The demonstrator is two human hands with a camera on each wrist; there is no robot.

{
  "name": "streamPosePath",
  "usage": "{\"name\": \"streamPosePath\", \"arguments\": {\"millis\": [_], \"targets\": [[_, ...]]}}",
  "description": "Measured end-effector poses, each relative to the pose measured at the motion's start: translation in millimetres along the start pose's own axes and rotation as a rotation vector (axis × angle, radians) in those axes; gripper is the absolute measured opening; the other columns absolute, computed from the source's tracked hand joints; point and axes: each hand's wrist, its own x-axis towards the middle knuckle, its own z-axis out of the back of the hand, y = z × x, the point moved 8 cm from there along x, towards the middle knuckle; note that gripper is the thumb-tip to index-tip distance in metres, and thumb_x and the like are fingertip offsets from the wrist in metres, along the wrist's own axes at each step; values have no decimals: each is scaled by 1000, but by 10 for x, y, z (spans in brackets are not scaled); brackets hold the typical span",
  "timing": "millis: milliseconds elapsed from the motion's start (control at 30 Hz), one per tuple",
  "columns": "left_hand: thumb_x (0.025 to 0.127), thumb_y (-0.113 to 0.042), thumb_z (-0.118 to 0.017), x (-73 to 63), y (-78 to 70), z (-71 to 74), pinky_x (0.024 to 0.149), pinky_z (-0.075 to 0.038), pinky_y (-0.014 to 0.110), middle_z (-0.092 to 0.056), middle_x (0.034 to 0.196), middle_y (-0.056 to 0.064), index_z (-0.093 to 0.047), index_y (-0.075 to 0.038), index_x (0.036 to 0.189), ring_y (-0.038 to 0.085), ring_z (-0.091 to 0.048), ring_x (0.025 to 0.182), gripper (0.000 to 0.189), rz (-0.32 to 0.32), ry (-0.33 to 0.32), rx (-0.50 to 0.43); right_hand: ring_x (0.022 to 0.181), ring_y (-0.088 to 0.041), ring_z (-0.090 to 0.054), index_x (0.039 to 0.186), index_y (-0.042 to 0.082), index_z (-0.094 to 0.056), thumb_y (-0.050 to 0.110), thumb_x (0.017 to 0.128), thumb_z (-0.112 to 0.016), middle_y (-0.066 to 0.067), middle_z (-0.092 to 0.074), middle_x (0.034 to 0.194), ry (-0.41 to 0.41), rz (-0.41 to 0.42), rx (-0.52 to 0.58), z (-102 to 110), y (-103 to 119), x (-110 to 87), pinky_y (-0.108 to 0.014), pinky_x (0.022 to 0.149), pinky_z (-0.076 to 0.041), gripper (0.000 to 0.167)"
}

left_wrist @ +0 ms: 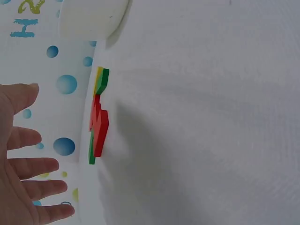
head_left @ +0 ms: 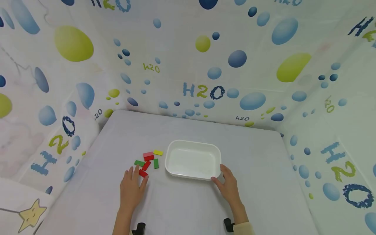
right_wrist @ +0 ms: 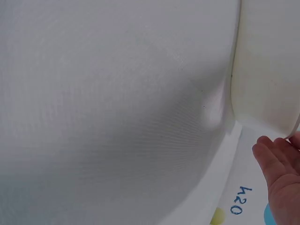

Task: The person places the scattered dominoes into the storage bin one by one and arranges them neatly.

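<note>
Blocks [head_left: 146,165], flat and rectangular, red, pink, green and yellow, lie left of a white rectangular tray [head_left: 193,160]. The left hand [head_left: 131,190] spreads near them; the right [head_left: 229,186] grips the tray's near right corner.

Head view looks forward and down; low, close wrist views share the tray [head_left: 193,160].
</note>
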Motion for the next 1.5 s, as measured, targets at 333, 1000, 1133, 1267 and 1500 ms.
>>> {"name": "streamPosePath", "arguments": {"millis": [333,1000,1133,1267,1500], "targets": [[91,-9,-63,269,323,76,93,-48,56,-57,120,28,-52,4,135,42,-58,107,47,133,-177,-199,125,-41,-54,138,-8,-48,22,82,-78,-26,-53,136,20,-55,62,-27,-40,-1,-42,94,-51,70],[76,-22,-81,203,497,-296,78,-44,44,-50,120,23,-53,1,136,33,-51,98,69,259,-57,-225,127,-39,-53,140,-6,-47,21,81,-78,-24,-53,136,30,-125,108,-60,-103,-12,-40,97,-50,72],[76,-20,-81,199,485,-303,84,-46,48,-48,124,24,-54,2,135,36,-51,102,70,254,-66,-226,127,-39,-53,141,-6,-46,22,82,-78,-24,-53,137,33,-131,115,-63,-102,-21,-40,97,-49,72],[75,-18,-82,200,468,-296,87,-46,51,-47,125,25,-55,4,133,38,-50,105,68,250,-70,-231,127,-39,-53,140,-7,-46,22,82,-78,-24,-54,136,27,-123,117,-58,-102,-20,-41,97,-49,72],[76,-16,-82,180,485,-298,86,-47,50,-48,124,24,-59,5,129,37,-50,105,61,262,-86,-228,127,-39,-53,141,-7,-45,20,82,-77,-25,-53,137,29,-108,128,-65,-102,-24,-41,96,-49,72]]}}
